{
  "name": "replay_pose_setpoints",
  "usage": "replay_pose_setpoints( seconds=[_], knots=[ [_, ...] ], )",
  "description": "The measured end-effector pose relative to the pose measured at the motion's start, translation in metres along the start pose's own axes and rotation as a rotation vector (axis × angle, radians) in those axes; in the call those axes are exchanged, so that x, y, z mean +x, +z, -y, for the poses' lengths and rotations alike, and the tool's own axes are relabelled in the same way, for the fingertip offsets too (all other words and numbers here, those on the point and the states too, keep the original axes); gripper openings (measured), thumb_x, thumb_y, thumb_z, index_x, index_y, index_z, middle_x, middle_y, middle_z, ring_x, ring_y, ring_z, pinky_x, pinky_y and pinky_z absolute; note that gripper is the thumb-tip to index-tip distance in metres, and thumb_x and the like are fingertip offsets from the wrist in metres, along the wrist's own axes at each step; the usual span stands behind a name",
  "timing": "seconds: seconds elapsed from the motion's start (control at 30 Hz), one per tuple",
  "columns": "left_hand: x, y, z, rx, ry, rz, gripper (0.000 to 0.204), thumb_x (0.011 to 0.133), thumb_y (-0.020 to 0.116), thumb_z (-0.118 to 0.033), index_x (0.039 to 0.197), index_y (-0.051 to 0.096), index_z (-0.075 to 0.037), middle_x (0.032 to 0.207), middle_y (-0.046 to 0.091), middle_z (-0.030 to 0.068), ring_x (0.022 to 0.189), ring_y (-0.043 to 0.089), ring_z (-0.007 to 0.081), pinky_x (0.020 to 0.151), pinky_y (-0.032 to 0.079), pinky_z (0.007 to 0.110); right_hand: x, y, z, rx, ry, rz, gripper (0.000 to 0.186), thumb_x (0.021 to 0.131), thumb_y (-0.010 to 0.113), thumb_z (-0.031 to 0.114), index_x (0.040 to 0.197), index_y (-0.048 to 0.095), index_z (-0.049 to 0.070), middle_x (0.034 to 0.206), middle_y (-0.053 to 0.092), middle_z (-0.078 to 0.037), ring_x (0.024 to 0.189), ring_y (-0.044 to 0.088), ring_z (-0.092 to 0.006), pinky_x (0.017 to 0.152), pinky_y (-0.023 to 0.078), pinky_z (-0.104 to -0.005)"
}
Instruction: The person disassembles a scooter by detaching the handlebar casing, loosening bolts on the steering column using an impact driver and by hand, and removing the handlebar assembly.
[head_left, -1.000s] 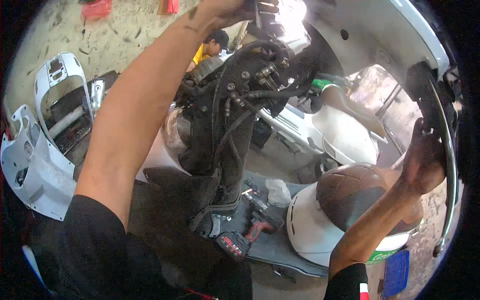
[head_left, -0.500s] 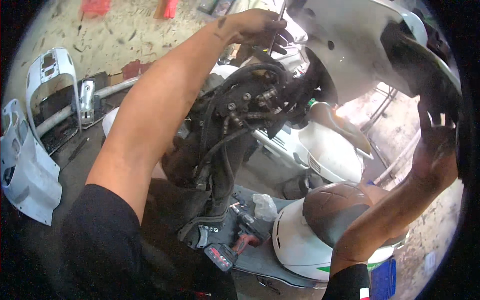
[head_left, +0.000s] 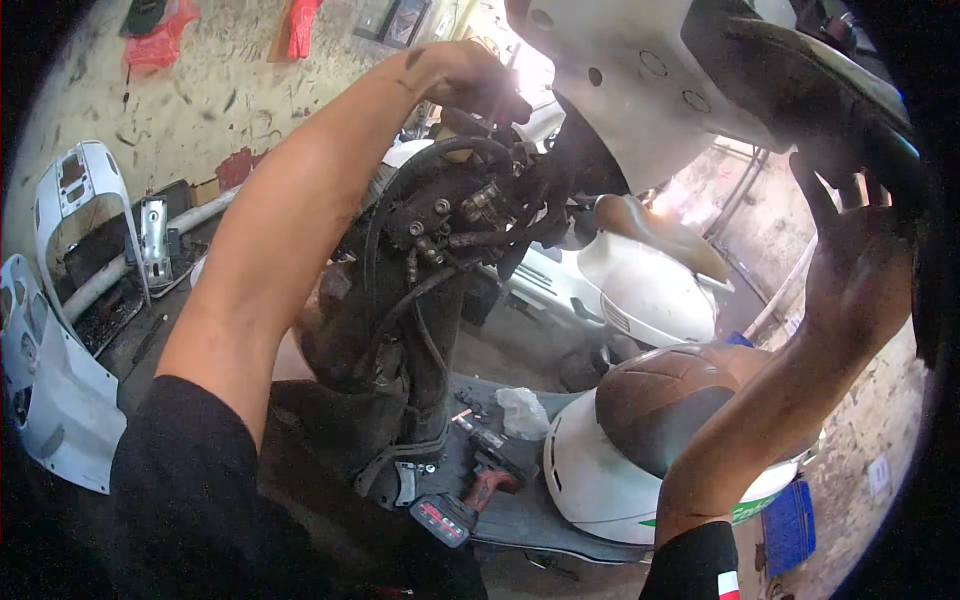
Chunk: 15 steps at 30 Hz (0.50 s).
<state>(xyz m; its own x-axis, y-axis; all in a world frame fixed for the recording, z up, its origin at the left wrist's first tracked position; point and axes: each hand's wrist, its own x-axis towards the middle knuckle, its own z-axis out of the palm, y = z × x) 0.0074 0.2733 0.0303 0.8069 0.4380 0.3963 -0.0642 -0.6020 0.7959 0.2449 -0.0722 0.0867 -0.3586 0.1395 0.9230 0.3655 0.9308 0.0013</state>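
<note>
A large white scooter body panel (head_left: 625, 110) with a dark inner side is raised across the upper right. My right hand (head_left: 860, 235) reaches up to its dark right end, fingers bent onto it. My left hand (head_left: 480, 85) is curled closed near the panel's left edge, above the exposed scooter front; what lies in its fingers is hidden. Below and between my arms are the scooter's bare steering parts, with a black hose (head_left: 385, 200) and metal fittings (head_left: 440, 235).
A red-and-black cordless drill (head_left: 490, 485) and a crumpled clear plastic bag (head_left: 522, 412) lie on the footboard (head_left: 530, 530), in front of the brown scooter seat (head_left: 650, 400). Loose white panels (head_left: 65, 380) stand at left. Another white scooter (head_left: 650, 290) is behind.
The view has shifted, and the raised panel now sits higher and further left in it. My left hand has moved left and slightly down in the picture, its fingers more curled.
</note>
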Motion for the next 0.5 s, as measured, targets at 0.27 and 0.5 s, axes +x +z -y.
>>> replay_pose_setpoints(
  seconds=[0.27,0.5],
  knots=[
    [0.012,0.022,0.003,0.403,-0.207,-0.246,0.024,0.091,0.06,-0.027,0.088,0.067,-0.004,0.083,0.068,0.0072,0.067,0.059,0.0126,0.057,0.048,0.029,-0.019,0.009,0.006,-0.089,0.08,-0.134,0.071,0.081,0.067,0.042,0.136,0.04,0.007,0.133,0.044,-0.02,0.124,0.042,-0.0395,0.103,0.034,-0.0623],
    [0.021,-0.012,0.034,0.835,0.217,-0.081,0.023,0.068,0.074,-0.015,0.081,0.066,0.003,0.079,0.067,0.0104,0.069,0.06,0.0162,0.064,0.049,0.037,-0.013,0.018,0.001,-0.058,0.107,-0.248,0.07,0.082,0.063,0.048,0.135,0.042,0.008,0.134,0.043,-0.021,0.123,0.043,-0.0413,0.102,0.034,-0.0634]
  ],
)
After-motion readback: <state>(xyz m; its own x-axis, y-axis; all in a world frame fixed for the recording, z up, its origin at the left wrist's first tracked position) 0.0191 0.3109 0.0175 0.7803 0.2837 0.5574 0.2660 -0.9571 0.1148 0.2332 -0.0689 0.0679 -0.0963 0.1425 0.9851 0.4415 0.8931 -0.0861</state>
